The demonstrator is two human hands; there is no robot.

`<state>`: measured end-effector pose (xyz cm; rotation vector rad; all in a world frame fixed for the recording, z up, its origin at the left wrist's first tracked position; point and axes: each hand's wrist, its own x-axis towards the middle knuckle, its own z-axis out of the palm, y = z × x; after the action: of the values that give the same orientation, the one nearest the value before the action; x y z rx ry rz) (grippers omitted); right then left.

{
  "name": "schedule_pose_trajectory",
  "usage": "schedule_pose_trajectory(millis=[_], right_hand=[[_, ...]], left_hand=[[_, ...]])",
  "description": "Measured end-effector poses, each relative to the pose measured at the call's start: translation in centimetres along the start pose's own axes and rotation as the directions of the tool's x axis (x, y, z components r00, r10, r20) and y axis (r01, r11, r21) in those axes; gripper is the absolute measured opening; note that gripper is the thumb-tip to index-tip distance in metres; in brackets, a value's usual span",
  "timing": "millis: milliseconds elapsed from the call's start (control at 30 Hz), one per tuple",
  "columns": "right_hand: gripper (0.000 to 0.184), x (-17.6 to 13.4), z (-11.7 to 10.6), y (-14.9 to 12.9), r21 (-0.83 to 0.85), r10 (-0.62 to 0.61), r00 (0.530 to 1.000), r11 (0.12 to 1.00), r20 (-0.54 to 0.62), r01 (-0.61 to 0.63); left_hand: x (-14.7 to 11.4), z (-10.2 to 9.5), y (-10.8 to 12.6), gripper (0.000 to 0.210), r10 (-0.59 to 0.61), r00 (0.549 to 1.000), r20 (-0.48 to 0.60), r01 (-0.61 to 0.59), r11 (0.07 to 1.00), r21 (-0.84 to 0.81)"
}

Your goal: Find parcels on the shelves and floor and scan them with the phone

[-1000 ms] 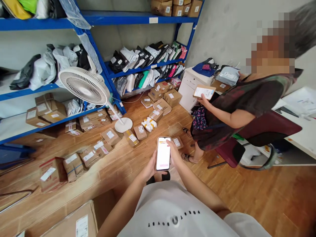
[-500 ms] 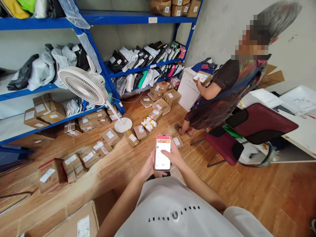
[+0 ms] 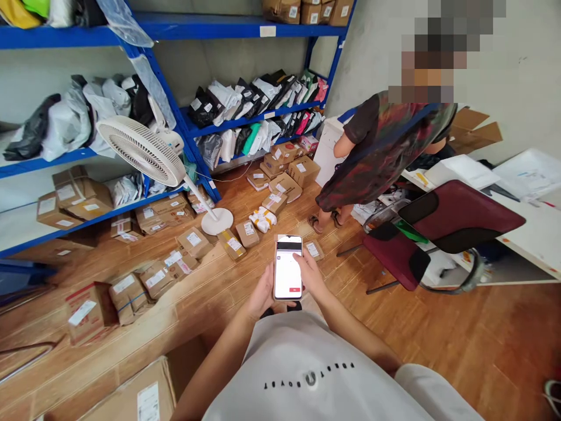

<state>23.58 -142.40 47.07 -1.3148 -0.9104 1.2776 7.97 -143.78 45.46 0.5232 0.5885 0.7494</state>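
Observation:
Upright in front of my body is a smartphone (image 3: pixel 287 270), its screen mostly white with a dark band near the top and a small red button low down. My left hand (image 3: pixel 263 291) wraps round its left edge and supports it from below. From the right, my right hand (image 3: pixel 312 277) grips the other edge, its thumb over the upper right of the screen. The fingers behind the phone are hidden.
Cardboard parcels (image 3: pixel 156 279) line the wooden floor, and a white fan (image 3: pixel 142 151) stands among them. Blue shelving (image 3: pixel 236 29) holds bagged parcels. A person (image 3: pixel 385 152) stands at right, near a dark red chair (image 3: pixel 397 257) and a white desk (image 3: pixel 526 234). A big box (image 3: pixel 123 392) lies at lower left.
The phone screen has switched from a red-topped page to a white page with a dark band. My right thumb has moved up and right. The person has turned right, their parcel now out of sight.

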Motion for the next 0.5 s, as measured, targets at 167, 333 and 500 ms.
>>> schedule_pose_trajectory(millis=[167, 333, 500], right_hand=[[0.026, 0.3, 0.2, 0.3, 0.054, 0.040, 0.999, 0.998, -0.036, -0.038], [0.034, 0.3, -0.3, 0.4, 0.060, 0.013, 1.000, 0.998, -0.023, -0.012], [0.073, -0.3, -1.5, 2.3, 0.199, 0.102, 0.983, 0.971, 0.153, -0.132]], left_hand=[[0.2, 0.2, 0.1, 0.066, -0.009, 1.000, -0.006, 0.009, 1.000, -0.015], [0.3, 0.1, 0.3, 0.075, -0.077, 0.997, 0.009, 0.077, 0.997, -0.014], [1.2, -1.3, -0.4, 0.082, -0.161, 0.987, 0.009, 0.161, 0.987, 0.013]])
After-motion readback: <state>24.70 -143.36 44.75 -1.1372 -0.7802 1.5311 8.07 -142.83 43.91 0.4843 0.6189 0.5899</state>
